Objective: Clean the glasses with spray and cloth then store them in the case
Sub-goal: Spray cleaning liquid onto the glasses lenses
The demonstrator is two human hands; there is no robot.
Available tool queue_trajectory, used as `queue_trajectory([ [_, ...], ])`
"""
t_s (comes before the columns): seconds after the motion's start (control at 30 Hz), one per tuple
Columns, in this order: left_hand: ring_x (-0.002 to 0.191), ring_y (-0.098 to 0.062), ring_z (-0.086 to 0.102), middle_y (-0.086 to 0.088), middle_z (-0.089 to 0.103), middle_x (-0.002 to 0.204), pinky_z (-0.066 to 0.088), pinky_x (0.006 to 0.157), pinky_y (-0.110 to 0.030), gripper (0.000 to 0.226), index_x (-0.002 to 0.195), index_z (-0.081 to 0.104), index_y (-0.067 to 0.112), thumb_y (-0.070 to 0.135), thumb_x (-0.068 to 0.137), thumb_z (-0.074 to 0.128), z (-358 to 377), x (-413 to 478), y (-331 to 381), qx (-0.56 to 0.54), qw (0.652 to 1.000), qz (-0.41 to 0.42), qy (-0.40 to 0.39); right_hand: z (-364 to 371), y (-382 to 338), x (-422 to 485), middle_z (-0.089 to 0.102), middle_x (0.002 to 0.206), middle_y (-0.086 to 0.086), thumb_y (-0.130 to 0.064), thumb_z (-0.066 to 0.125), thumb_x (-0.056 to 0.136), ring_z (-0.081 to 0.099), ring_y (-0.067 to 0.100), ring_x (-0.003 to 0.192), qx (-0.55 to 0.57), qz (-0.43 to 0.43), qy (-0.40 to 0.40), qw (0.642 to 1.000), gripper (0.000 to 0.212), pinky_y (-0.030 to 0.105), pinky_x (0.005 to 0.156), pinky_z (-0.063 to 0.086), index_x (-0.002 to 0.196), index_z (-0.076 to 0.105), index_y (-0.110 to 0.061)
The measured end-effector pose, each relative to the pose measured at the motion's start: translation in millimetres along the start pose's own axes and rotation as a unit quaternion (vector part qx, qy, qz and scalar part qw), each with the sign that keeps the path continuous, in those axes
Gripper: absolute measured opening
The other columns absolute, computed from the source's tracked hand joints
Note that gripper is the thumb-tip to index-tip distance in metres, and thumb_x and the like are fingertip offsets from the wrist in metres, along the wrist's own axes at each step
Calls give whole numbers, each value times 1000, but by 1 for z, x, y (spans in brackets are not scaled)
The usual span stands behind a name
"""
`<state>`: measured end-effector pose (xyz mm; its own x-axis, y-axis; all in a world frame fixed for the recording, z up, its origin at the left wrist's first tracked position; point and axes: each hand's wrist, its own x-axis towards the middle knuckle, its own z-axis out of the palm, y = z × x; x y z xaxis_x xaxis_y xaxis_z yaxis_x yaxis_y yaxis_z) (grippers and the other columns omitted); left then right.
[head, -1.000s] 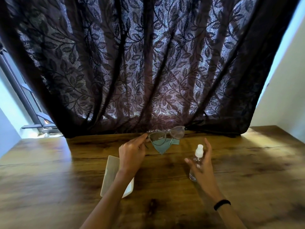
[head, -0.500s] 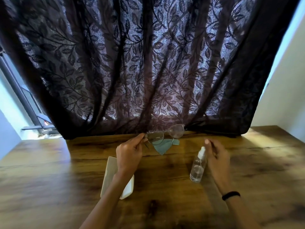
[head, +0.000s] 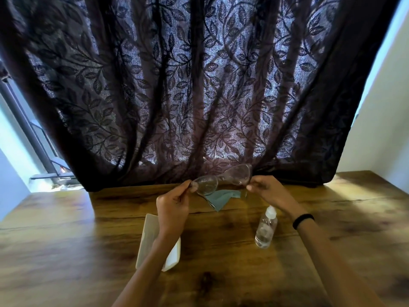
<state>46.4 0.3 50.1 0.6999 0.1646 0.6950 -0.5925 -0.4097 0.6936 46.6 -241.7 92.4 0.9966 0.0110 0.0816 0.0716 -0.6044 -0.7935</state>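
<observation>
Clear-framed glasses [head: 221, 179] are held up above the table, lenses facing me. My left hand [head: 173, 209] pinches their left end and my right hand [head: 269, 191] pinches their right end. A blue-grey cloth [head: 219, 198] lies flat on the table just below the glasses. The small clear spray bottle [head: 265, 228] with a white cap stands upright on the table beneath my right wrist, untouched. A white glasses case [head: 148, 238] lies under my left forearm, partly hidden by it.
The wooden table [head: 66, 251] reaches back to a dark leaf-patterned curtain [head: 188, 96] hanging just behind the glasses. A white wall stands at the right, a window frame at the left.
My right hand let go of the spray bottle, left it standing on the table, and rose to take the right end of the glasses. The glasses lifted slightly.
</observation>
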Motion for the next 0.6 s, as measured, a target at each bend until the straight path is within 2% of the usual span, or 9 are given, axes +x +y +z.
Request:
queue_trajectory([
  [0.1, 66, 5, 62, -3, 67, 86, 45, 63, -1, 26, 101, 65, -5, -11, 76, 64, -3, 2, -6, 5, 999, -37, 1, 2, -3, 1, 69, 95, 6, -9, 60, 86, 61, 19, 94, 1, -32, 54, 998, 11, 26, 80, 43, 92, 69, -6],
  [0.2, 76, -8, 65, -6, 71, 90, 47, 68, -4, 25, 102, 68, 1, -4, 78, 66, -7, 4, -15, 14, 997, -66, -43, 1, -10, 1, 70, 84, 7, -11, 63, 84, 64, 19, 85, 3, -53, 131, 990, 9, 31, 76, 49, 87, 70, -6],
  [0.3, 88, -7, 66, 1, 71, 98, 50, 76, -12, 30, 107, 68, 12, 1, 78, 67, -12, 2, -25, 38, 989, -95, -109, 0, -22, 3, 70, 77, 5, -13, 64, 83, 65, 18, 76, -35, -95, 184, 978, 8, 29, 70, 50, 83, 71, -9],
  [0.37, 91, -8, 66, 2, 71, 100, 52, 81, -22, 31, 111, 65, 13, 5, 80, 66, -16, 3, -28, 50, 987, -114, -104, 0, -32, 5, 71, 81, 6, -13, 64, 83, 64, 18, 75, -65, -118, 199, 971, 8, 29, 69, 49, 84, 72, -10],
  [0.4, 91, -8, 66, 4, 70, 99, 52, 81, -22, 31, 112, 65, 13, 7, 82, 66, -17, 4, -28, 50, 988, -113, -96, 0, -35, 6, 72, 83, 7, -13, 64, 83, 64, 19, 75, -79, -128, 201, 968, 8, 32, 69, 51, 85, 71, -11],
  [0.5, 83, -4, 65, 6, 70, 95, 45, 71, -5, 26, 108, 67, 15, 15, 83, 66, -18, 12, -17, 74, 992, -67, -82, 6, -45, 6, 70, 84, 5, -16, 63, 84, 61, 18, 73, -131, -157, 205, 957, 9, 34, 68, 52, 85, 71, -12],
  [0.6, 74, -6, 64, 2, 71, 91, 47, 64, -12, 23, 101, 70, 15, 19, 79, 70, -16, 20, 1, 100, 991, 8, -83, 13, -51, 6, 68, 86, 2, -19, 62, 84, 54, 13, 76, -168, -182, 203, 947, 11, 27, 66, 45, 86, 71, -13],
])
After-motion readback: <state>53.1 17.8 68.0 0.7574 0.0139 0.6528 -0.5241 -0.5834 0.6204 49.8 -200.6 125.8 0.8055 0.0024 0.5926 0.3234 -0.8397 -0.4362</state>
